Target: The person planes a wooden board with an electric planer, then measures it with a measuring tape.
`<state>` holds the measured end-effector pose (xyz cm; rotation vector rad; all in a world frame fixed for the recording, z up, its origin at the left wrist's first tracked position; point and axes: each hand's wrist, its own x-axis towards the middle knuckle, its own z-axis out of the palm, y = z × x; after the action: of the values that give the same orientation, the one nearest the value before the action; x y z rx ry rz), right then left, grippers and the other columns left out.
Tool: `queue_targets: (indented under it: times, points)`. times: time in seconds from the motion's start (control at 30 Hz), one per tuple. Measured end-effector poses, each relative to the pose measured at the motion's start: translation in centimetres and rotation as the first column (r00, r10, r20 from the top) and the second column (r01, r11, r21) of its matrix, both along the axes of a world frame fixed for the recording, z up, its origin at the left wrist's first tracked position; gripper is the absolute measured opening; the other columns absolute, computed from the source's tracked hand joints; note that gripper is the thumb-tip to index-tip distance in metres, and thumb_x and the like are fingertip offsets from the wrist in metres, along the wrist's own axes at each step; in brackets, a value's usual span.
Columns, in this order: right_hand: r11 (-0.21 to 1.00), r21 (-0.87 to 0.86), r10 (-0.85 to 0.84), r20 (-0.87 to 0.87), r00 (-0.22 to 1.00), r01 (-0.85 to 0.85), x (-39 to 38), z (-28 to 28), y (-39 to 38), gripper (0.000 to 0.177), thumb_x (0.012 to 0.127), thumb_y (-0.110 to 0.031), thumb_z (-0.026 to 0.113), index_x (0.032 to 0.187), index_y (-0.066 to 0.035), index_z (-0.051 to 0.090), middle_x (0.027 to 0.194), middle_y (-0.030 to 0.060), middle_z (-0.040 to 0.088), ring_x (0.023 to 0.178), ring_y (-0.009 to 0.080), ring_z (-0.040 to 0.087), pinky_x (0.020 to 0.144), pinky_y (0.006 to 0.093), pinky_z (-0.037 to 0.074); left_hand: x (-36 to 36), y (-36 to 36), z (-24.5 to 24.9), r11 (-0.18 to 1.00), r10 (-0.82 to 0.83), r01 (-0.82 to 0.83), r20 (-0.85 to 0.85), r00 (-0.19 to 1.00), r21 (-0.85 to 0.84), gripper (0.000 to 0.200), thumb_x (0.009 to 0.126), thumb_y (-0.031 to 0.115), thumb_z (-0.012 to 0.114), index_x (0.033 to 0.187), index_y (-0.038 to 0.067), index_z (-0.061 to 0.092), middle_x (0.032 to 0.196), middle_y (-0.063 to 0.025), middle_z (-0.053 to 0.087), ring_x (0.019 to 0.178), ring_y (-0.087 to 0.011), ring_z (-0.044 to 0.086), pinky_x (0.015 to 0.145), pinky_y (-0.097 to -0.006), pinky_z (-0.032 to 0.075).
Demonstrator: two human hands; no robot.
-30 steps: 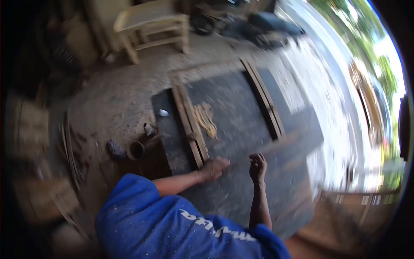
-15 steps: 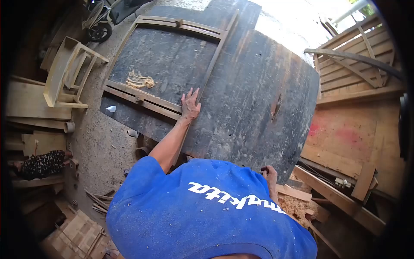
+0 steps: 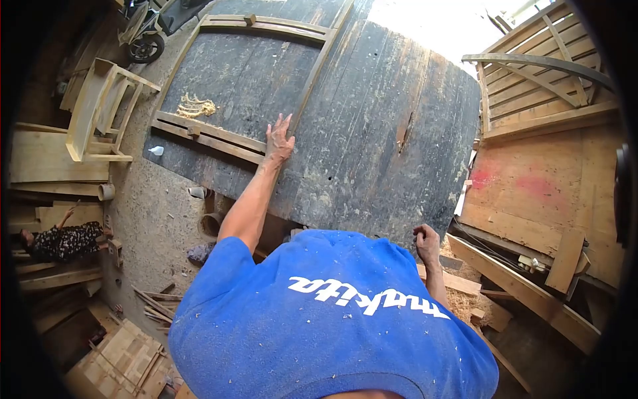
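Observation:
A wooden frame (image 3: 311, 76) of long rails and slotted crosspieces lies flat on a dark, worn work table (image 3: 372, 133). My left hand (image 3: 280, 141) rests on the frame's near right corner, where a crosspiece (image 3: 212, 138) meets the long rail; its fingers are spread and it grips nothing. By the table's near right edge is my right hand (image 3: 427, 245), fingers curled in, with nothing visible in them. Curled wood shavings (image 3: 197, 106) lie inside the frame, against the near crosspiece. Small wooden blocks (image 3: 193, 131) sit on the crosspieces.
A small white bottle (image 3: 157, 151) lies at the table's left edge. Left of it stands a partly built wooden piece (image 3: 100, 116), and a motorbike (image 3: 146, 40) is behind. A person (image 3: 63, 243) is at far left. Boards (image 3: 531, 292) and slatted panels (image 3: 531, 73) are stacked right.
The view has shifted, so the table and frame appear lower left and higher. My left hand stays on the frame corner. My right hand has moved outward from my body along the table edge.

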<state>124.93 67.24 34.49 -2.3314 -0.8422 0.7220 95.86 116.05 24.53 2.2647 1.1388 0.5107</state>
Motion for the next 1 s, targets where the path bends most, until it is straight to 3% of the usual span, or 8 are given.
queue_targets:
  times: [0.07,0.13,0.27,0.4,0.43,0.57,0.73,1.0]
  points:
    - [1.0,0.004,-0.003,-0.014,1.0,0.003,0.0,0.2,-0.6,0.02,0.088,-0.001,0.052,0.094,0.0,0.07,0.082,0.0165,0.071,0.075,0.0294,0.071,0.07,0.0372,0.055,-0.4,-0.4,-0.7,0.999,-0.046,0.046,0.017,0.999,0.019,0.08,0.085,0.012,0.066,0.158,0.016,0.035,0.158,-0.0199,0.041,0.152,-0.0318,0.029,0.123,-0.059,0.017]
    - [0.998,0.036,0.04,0.048,0.998,-0.042,-0.1,-0.1,0.1,0.021,0.092,0.0,0.048,0.095,0.001,0.07,0.08,0.0111,0.072,0.067,0.0176,0.07,0.063,0.0311,0.056,-0.9,-0.7,-0.8,0.998,-0.062,0.061,0.01,0.998,0.02,0.08,0.085,0.012,0.065,0.158,0.016,0.034,0.157,-0.0229,0.04,0.152,-0.0334,0.029,0.122,-0.0604,0.017]
    - [1.0,-0.02,-0.017,-0.079,0.997,0.015,-1.9,-1.1,-0.4,0.019,0.093,-0.001,0.05,0.096,0.002,0.069,0.081,0.0109,0.072,0.07,0.0171,0.071,0.064,0.0314,0.056,0.1,-0.9,0.1,0.998,-0.029,0.03,0.015,0.999,-0.05,0.079,0.085,0.01,0.064,0.158,0.013,0.033,0.158,-0.0217,0.039,0.153,-0.0361,0.027,0.121,-0.0629,0.018]
    - [0.989,-0.036,0.143,-0.088,0.986,-0.147,-3.1,-2.9,-0.6,0.02,0.091,-0.002,0.052,0.095,-0.001,0.071,0.082,0.0146,0.073,0.072,0.0229,0.072,0.066,0.0339,0.055,0.2,-1.9,-0.6,0.999,-0.038,0.039,0.041,0.998,-0.028,0.078,0.086,0.008,0.062,0.157,0.01,0.032,0.156,-0.0239,0.04,0.152,-0.0398,0.026,0.12,-0.0647,0.019]
    - [0.993,-0.052,0.091,-0.17,0.981,-0.101,-3.4,-2.8,-0.3,0.02,0.091,-0.002,0.052,0.096,-0.001,0.071,0.083,0.0146,0.073,0.07,0.0225,0.072,0.067,0.0339,0.056,0.7,-2.1,-0.4,0.998,-0.049,0.05,0.021,0.999,-0.042,0.078,0.087,0.008,0.061,0.158,0.009,0.029,0.157,-0.0229,0.039,0.152,-0.0413,0.025,0.12,-0.0651,0.02]
    - [0.994,-0.056,0.084,-0.186,0.979,-0.096,-3.7,-1.8,2.4,0.021,0.095,-0.001,0.051,0.103,0.001,0.07,0.084,0.0111,0.073,0.072,0.0169,0.07,0.066,0.0301,0.055,1.5,-2.5,0.9,0.998,0.016,-0.019,-0.042,0.999,-0.056,0.078,0.088,0.008,0.059,0.159,0.007,0.026,0.158,-0.0205,0.037,0.152,-0.0414,0.024,0.12,-0.0653,0.02]
    - [0.983,0.007,0.183,-0.172,0.968,-0.185,-4.2,-2.0,5.7,0.022,0.094,-0.002,0.05,0.104,0.001,0.07,0.085,0.0134,0.074,0.072,0.0189,0.071,0.069,0.0325,0.057,1.6,-2.5,0.8,0.995,-0.084,0.081,-0.06,0.995,-0.059,0.075,0.092,0.012,0.057,0.157,-0.002,0.023,0.161,-0.0189,0.033,0.153,-0.041,0.023,0.122,-0.0601,0.023]
    - [0.957,-0.063,0.266,-0.198,0.944,-0.283,-5.6,-1.3,6.0,0.021,0.095,-0.003,0.052,0.103,0.0,0.071,0.086,0.0132,0.074,0.076,0.0196,0.073,0.069,0.0324,0.057,5.3,-4.3,-1.7,0.99,-0.037,0.054,-0.125,0.991,0.13,0.072,0.091,0.01,0.054,0.155,-0.007,0.026,0.16,-0.0203,0.035,0.152,-0.0431,0.023,0.122,-0.0583,0.025]
